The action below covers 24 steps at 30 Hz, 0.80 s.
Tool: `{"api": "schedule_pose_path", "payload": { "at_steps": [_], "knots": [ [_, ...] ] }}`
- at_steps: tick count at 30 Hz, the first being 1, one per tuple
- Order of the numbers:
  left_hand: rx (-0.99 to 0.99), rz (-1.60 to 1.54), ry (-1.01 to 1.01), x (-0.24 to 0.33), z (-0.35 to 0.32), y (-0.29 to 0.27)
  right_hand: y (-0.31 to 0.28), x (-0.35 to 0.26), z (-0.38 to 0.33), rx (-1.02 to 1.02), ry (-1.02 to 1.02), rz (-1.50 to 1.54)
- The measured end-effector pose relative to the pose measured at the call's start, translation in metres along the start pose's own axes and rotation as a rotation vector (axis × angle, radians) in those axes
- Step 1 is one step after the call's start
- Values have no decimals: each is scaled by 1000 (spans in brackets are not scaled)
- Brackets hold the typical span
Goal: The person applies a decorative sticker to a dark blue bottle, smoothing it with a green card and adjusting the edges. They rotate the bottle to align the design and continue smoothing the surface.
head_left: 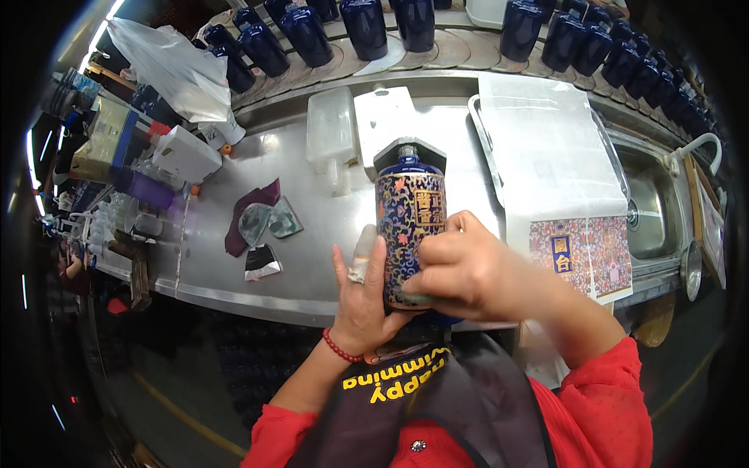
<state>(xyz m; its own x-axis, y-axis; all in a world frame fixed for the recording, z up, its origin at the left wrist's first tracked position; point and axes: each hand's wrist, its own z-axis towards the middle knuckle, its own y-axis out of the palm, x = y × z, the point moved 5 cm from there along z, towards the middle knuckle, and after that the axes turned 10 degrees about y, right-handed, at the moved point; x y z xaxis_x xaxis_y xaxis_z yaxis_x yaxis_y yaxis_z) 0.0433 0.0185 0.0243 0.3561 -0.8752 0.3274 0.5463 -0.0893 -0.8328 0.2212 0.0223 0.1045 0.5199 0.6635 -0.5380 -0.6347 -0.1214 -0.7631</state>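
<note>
A dark blue bottle (396, 207) with a colourful floral wrap and gold lettering stands or leans at the steel table's near edge, in front of me. My left hand (363, 304) holds it low on its left side, fingers stretched up along it and the thumb underneath. One of those fingers has a whitish wrapping (363, 249). My right hand (480, 269) is closed at the bottle's lower right front, pinching a small greenish flat piece (417, 298) against the wrap. What that piece is exactly, I cannot make out. Behind the neck lies a grey angular holder (429, 154).
Purple cloth (265, 193), grey-green scraps (256, 222) and a black-and-white piece (262, 262) lie left on the table. Beyond are a clear container (331, 125) and a white block (382, 113). Patterned sheets (581, 253), a sink (651, 207) and a line of blue bottles (367, 30) surround it.
</note>
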Motion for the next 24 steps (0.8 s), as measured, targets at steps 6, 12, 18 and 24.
{"api": "schedule_pose_path", "payload": {
  "at_steps": [6, 12, 18, 24],
  "knots": [
    [25, 14, -54, 2, 1, -3, -18, 22, 9, 564, 55, -409],
    [46, -23, -61, -3, -1, 0, -11, 42, 10, 356, 308, 278],
    [7, 23, -11, -8, -5, 5, 4, 3, -1, 141, -16, -39],
    [61, -93, -13, -12, -9, 10, -18, 31, 0, 603, 207, -202]
  ]
}}
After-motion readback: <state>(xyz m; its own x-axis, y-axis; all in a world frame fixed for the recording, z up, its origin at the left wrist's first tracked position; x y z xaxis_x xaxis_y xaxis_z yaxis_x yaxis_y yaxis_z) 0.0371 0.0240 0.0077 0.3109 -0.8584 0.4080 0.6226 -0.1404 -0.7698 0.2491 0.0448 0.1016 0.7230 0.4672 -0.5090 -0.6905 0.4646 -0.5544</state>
